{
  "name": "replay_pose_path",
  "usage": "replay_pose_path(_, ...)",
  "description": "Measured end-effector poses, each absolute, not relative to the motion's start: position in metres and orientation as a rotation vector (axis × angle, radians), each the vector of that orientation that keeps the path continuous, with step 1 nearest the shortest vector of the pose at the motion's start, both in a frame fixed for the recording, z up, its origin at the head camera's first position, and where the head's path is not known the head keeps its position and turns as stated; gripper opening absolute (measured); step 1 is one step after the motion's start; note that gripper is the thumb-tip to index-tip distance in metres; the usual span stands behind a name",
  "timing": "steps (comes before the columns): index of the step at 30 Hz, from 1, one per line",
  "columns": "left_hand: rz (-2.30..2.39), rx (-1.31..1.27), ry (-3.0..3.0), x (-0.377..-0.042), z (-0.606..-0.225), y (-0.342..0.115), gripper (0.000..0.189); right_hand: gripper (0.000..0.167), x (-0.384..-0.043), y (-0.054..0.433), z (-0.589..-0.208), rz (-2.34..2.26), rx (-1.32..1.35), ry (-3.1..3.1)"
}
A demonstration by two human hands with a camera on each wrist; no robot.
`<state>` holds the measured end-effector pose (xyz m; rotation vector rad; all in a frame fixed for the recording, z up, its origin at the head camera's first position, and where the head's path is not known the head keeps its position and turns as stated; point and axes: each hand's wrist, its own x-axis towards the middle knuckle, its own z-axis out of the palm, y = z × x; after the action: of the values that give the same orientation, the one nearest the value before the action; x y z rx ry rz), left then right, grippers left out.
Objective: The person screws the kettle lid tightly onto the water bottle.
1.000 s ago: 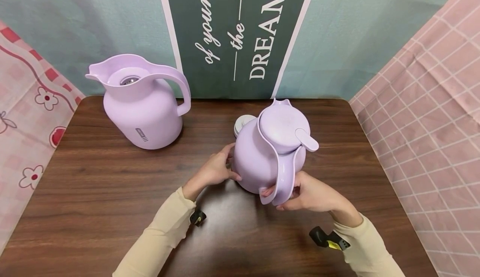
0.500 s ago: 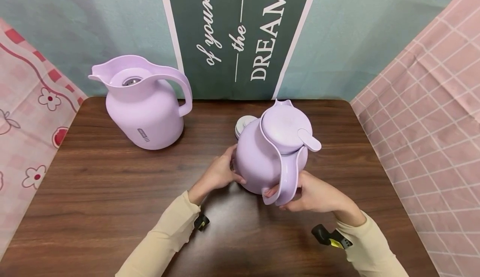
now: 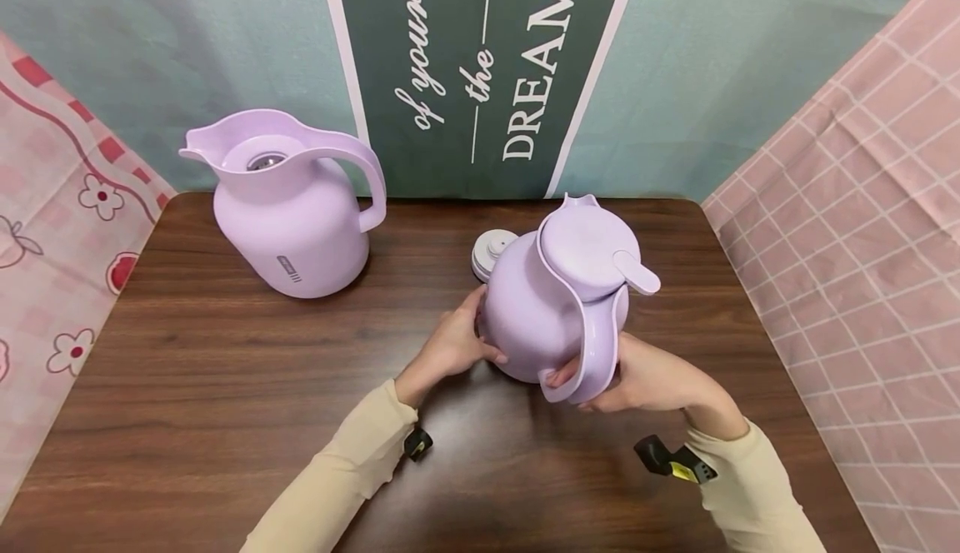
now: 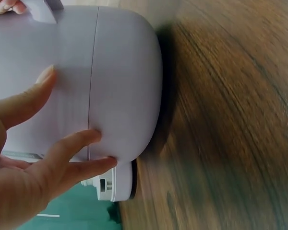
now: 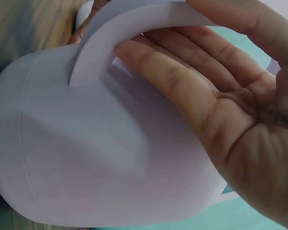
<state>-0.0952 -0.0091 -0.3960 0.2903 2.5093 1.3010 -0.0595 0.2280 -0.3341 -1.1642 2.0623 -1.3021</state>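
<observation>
A lilac thermos jug stands to the right of the table's middle, its round lid on and the lid's lever pointing right. My left hand presses against the jug's left side with thumb and fingers spread; in the left wrist view, fingertips touch the body near its lower seam. My right hand holds the handle, with fingers through its loop. Behind the jug's left side lies a white round stopper, partly hidden by the jug.
A second lilac jug, lidless with its mouth showing, stands at the back left of the brown wooden table. A teal cloth with a dark lettered panel hangs behind. Patterned pink cloths border both sides.
Both hands and the jug between them have shifted a little to the right. More of the white stopper shows now. Apart from a slight view shift, the second jug stays in place.
</observation>
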Motion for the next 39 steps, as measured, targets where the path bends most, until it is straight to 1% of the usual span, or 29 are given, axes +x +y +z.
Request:
replay_pose_path(14,1.336,0.231,2.504,-0.1,-0.398,0.01,0.101,0.034,-0.066,0.248,-0.336,-1.319,-1.111,2.061)
replay_pose_path(20,1.354,0.191,2.491,-0.103,-0.399,0.019,0.102,0.031,-0.065,0.256,-0.337,-1.366,-1.067,2.113)
replay_pose_path(32,1.361,0.188,2.497,-0.111,-0.401,0.033,0.101,0.033,-0.07,0.27,-0.339,-1.369,-1.068,2.126)
replay_pose_path(39,1.397,0.195,2.495,-0.114,-0.403,0.041,0.099,0.032,-0.072,0.28,-0.34,-1.374,-0.994,2.164)
